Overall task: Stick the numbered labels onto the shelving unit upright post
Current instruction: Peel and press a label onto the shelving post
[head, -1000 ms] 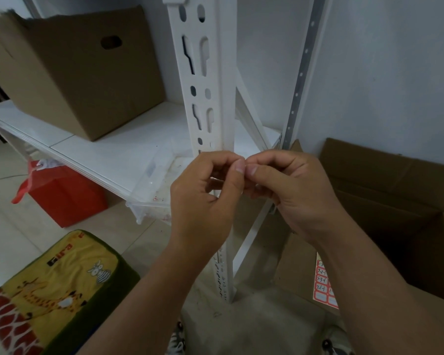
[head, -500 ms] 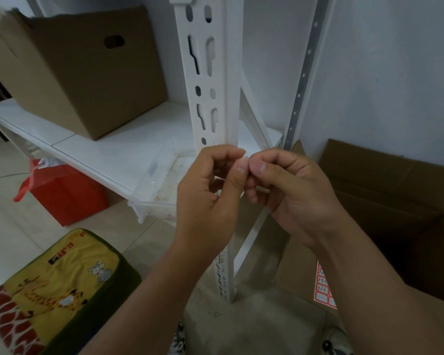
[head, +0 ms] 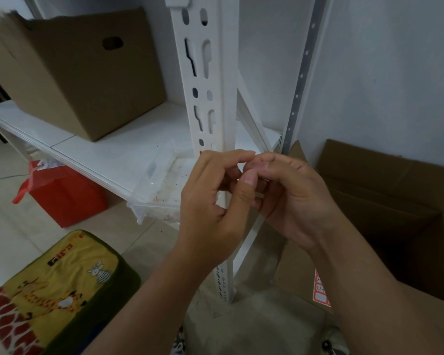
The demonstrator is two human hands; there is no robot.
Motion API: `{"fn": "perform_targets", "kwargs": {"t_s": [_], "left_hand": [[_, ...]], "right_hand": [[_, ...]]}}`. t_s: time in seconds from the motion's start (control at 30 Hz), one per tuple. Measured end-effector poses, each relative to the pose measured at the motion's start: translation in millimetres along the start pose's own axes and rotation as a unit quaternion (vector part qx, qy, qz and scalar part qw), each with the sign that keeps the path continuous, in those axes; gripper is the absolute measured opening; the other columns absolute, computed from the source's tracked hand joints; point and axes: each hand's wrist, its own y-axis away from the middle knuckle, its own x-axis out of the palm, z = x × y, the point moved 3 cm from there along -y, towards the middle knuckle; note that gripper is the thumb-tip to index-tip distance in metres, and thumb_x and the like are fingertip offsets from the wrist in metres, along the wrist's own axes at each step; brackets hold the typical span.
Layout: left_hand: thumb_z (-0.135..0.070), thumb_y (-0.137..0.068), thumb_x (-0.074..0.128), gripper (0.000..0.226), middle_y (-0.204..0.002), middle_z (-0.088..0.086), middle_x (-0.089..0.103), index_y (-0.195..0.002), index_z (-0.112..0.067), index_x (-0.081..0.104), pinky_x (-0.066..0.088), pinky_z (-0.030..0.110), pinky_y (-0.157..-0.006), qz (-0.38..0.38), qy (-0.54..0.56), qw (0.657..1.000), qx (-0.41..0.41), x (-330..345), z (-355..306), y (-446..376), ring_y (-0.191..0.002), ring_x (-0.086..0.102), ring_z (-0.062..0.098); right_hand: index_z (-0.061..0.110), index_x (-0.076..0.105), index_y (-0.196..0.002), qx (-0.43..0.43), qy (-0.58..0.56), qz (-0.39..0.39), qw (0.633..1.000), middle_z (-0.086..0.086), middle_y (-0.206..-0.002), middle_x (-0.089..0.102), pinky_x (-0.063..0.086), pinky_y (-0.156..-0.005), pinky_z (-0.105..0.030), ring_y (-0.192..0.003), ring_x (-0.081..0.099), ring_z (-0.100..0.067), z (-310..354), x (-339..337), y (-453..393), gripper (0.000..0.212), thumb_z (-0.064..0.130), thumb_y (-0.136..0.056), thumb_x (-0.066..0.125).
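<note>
Seemingly both hands point(head: 244, 190) pinch something before the vertical upright post point(head: 217, 80)

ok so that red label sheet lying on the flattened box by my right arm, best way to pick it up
Pinch the label sheet by its left edge, coming from the post side. It lies flat on the cardboard, and your right arm hides the rest, so that edge is the only free part.

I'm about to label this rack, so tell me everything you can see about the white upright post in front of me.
The upright post is white, apparently painted metal, an angle profile standing vertical from the floor past the top of the frame. Its left face carries paired round holes and keyhole slots. The white shelf meets it at mid-height. The left hand and right hand cover its middle section. No label shows on it.
</note>
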Motion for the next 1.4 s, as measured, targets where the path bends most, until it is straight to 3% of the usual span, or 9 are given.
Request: {"fn": "perform_targets", "kwargs": {"t_s": [0.4, 0.57, 0.67, 0.83, 0.9, 0.97, 1.1, 1.3, 1.4], "left_hand": [[-0.008, -0.091, 0.056, 0.014, -0.082, 0.001, 0.054, -0.085, 0.002, 0.065, 0.044, 0.011, -0.067, -0.106, -0.168, 0.979, 0.036, -11, 2, -3, -0.075, 0.051, 0.005], [-0.023, -0.095, 0.05, 0.008, -0.078, 0.003, 0.058, -0.087, -0.02, 0.052, 0.05, 0.024, -0.059, -0.133, -0.107, 0.984, -0.052, -19, 11, -4, -0.067, 0.06, 0.02], [-0.028, -0.097, 0.048, 0.015, -0.068, -0.002, 0.057, -0.082, -0.031, 0.048, 0.047, 0.017, -0.057, -0.154, -0.071, 0.979, -0.116, -23, 16, -6, -0.061, 0.059, 0.011], [-0.034, -0.1, 0.043, 0.046, -0.048, -0.007, 0.049, -0.058, -0.017, 0.047, 0.047, 0.016, -0.055, -0.194, -0.039, 0.955, -0.221, -41, 47, -7, -0.048, 0.048, 0.012], [-0.038, -0.099, 0.045, 0.054, -0.047, -0.001, 0.048, -0.052, -0.012, 0.046, 0.047, 0.01, -0.059, -0.179, -0.038, 0.947, -0.265, -45, 60, -8, -0.047, 0.046, 0.015], [-0.042, -0.099, 0.044, 0.054, -0.051, 0.005, 0.05, -0.055, -0.011, 0.047, 0.051, 0.022, -0.064, -0.133, -0.065, 0.938, -0.312, -45, 74, -8, -0.05, 0.049, 0.016], [-0.041, -0.102, 0.037, 0.038, -0.082, 0.011, 0.063, -0.088, -0.01, 0.055, 0.05, 0.032, -0.068, -0.073, -0.11, 0.909, -0.396, -42, 103, -5, -0.073, 0.062, 0.018], [-0.043, -0.101, 0.038, 0.051, -0.066, 0.008, 0.055, -0.066, -0.007, 0.051, 0.038, 0.027, -0.054, -0.014, -0.24, 0.888, -0.393, -45, 122, -12, -0.062, 0.052, 0.02], [-0.022, -0.098, 0.049, 0.014, -0.106, 0.011, 0.055, -0.104, -0.009, 0.053, 0.047, 0.034, -0.08, 0.088, -0.337, 0.843, -0.409, -46, 142, -5, -0.099, 0.053, 0.027]], "right_hand": [[-0.003, 0.07, -0.083, 0.0, 0.059, 0.026, 0.998, -0.015, -0.069, 0.06, 0.051, -0.058, -0.029, -0.064, 0.059, -0.022, 1, -4, -1, 0.031, 0.018, -0.085, 0.048], [-0.004, 0.07, -0.084, -0.009, 0.057, 0.015, 0.998, -0.014, -0.069, 0.06, 0.05, -0.058, -0.03, -0.064, 0.058, -0.023, -1, -4, -1, 0.032, 0.018, -0.084, 0.047], [-0.002, 0.07, -0.081, -0.015, 0.055, -0.014, 0.998, -0.013, -0.067, 0.059, 0.05, -0.057, -0.028, -0.061, 0.056, -0.021, -2, -6, -2, 0.029, 0.017, -0.084, 0.048], [0.003, 0.068, -0.073, -0.033, 0.062, -0.105, 0.992, -0.01, -0.062, 0.056, 0.047, -0.055, -0.026, -0.06, 0.052, -0.019, -5, -14, -3, 0.031, 0.008, -0.092, 0.044], [0.008, 0.07, -0.069, -0.027, 0.077, -0.127, 0.988, -0.009, -0.062, 0.056, 0.046, -0.055, -0.027, -0.06, 0.052, -0.018, -7, -15, -4, 0.033, 0.008, -0.093, 0.045], [0.011, 0.07, -0.066, -0.02, 0.108, -0.153, 0.982, -0.007, -0.062, 0.057, 0.046, -0.057, -0.028, -0.061, 0.052, -0.018, -10, -17, -4, 0.037, 0.007, -0.093, 0.046], [0.016, 0.07, -0.062, -0.016, 0.142, -0.18, 0.973, -0.006, -0.06, 0.057, 0.046, -0.058, -0.029, -0.06, 0.053, -0.017, -14, -16, -6, 0.039, 0.008, -0.092, 0.047], [0.018, 0.07, -0.061, -0.014, 0.168, -0.195, 0.966, -0.003, -0.06, 0.059, 0.047, -0.06, -0.029, -0.061, 0.054, -0.016, -14, -15, -6, 0.04, 0.009, -0.093, 0.048], [0.019, 0.07, -0.061, -0.013, 0.184, -0.2, 0.962, -0.003, -0.06, 0.06, 0.048, -0.059, -0.027, -0.06, 0.055, -0.014, -15, -17, -6, 0.04, 0.01, -0.094, 0.048]]}}
